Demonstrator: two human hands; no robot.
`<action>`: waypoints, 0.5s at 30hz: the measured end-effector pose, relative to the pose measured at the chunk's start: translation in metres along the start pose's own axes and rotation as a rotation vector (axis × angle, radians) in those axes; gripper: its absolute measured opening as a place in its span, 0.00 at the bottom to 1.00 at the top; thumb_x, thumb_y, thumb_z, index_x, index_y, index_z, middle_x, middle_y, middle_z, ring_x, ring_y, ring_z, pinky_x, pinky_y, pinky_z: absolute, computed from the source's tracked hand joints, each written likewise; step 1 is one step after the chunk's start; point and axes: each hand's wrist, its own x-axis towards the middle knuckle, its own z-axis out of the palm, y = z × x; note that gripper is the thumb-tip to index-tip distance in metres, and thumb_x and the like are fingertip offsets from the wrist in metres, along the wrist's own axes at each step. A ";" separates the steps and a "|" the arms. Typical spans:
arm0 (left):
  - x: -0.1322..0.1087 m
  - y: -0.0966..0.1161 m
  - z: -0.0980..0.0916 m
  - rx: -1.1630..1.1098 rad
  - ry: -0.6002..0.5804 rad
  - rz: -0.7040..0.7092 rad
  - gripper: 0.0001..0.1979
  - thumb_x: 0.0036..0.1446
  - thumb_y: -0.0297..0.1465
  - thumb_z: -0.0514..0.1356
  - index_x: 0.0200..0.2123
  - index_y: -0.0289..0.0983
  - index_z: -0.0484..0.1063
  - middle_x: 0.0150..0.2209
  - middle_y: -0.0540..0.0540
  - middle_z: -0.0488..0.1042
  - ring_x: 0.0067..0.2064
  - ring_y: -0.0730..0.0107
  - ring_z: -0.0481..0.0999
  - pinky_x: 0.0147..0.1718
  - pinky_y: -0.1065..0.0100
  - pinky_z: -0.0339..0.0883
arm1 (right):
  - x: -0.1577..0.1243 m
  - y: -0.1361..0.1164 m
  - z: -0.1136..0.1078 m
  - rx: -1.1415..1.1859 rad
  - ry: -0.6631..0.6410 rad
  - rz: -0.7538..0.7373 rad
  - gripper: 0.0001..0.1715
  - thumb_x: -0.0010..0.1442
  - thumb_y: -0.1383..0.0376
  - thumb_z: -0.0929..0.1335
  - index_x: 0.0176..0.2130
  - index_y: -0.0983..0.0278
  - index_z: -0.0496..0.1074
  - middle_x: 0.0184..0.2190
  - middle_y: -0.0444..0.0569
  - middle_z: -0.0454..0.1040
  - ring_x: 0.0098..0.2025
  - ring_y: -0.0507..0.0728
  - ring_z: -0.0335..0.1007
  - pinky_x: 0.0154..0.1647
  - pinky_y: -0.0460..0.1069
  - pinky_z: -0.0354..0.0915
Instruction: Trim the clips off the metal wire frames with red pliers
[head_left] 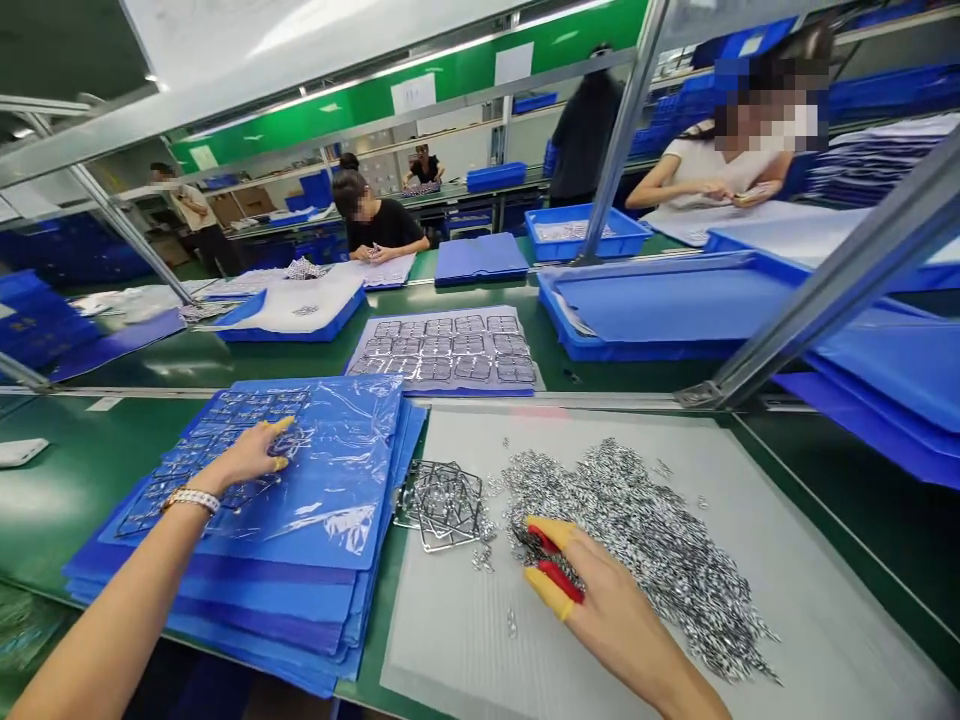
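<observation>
My left hand [251, 452], yellow covers on its fingertips, reaches over thin dark metal frames [217, 425] lying on a clear film atop a stack of blue sheets [341, 440]. Its thumb and forefinger are apart, close to small metal pieces at the frames' right end. My right hand [600, 590], also with yellow fingertip covers, is closed around red-handled pliers [559, 578] whose jaws are mostly hidden. They are at the left edge of a big heap of small shiny metal pieces [637, 530] on a white sheet [450, 630]. Several overlapping empty-looking frames [442, 505] lie left of the heap.
Beyond the bench rail, a sheet with rows of frames [450, 345] lies between blue trays [660, 340]. A slanted metal post [825, 270] rises at right. A white device [22, 452] rests far left. Several people work across the benches.
</observation>
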 end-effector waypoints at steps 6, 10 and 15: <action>-0.027 0.031 -0.001 -0.899 0.199 0.000 0.47 0.41 0.40 0.68 0.63 0.47 0.51 0.54 0.43 0.67 0.57 0.46 0.64 0.52 0.44 0.60 | -0.010 0.011 -0.006 -0.009 -0.056 0.075 0.24 0.62 0.56 0.59 0.56 0.57 0.64 0.51 0.50 0.72 0.51 0.58 0.69 0.49 0.55 0.68; -0.059 0.095 0.027 -1.674 -0.053 0.072 0.35 0.51 0.55 0.56 0.60 0.52 0.56 0.59 0.44 0.64 0.60 0.42 0.61 0.50 0.36 0.60 | -0.010 0.005 -0.002 -0.051 -0.066 0.016 0.26 0.65 0.55 0.57 0.59 0.58 0.60 0.55 0.50 0.68 0.56 0.58 0.65 0.52 0.55 0.67; -0.083 0.181 0.081 -1.919 -0.394 -0.081 0.34 0.57 0.56 0.45 0.62 0.49 0.56 0.59 0.42 0.66 0.59 0.46 0.64 0.51 0.39 0.59 | -0.005 -0.005 0.009 -0.150 0.077 -0.150 0.26 0.64 0.56 0.60 0.60 0.58 0.59 0.52 0.51 0.70 0.53 0.59 0.67 0.50 0.56 0.67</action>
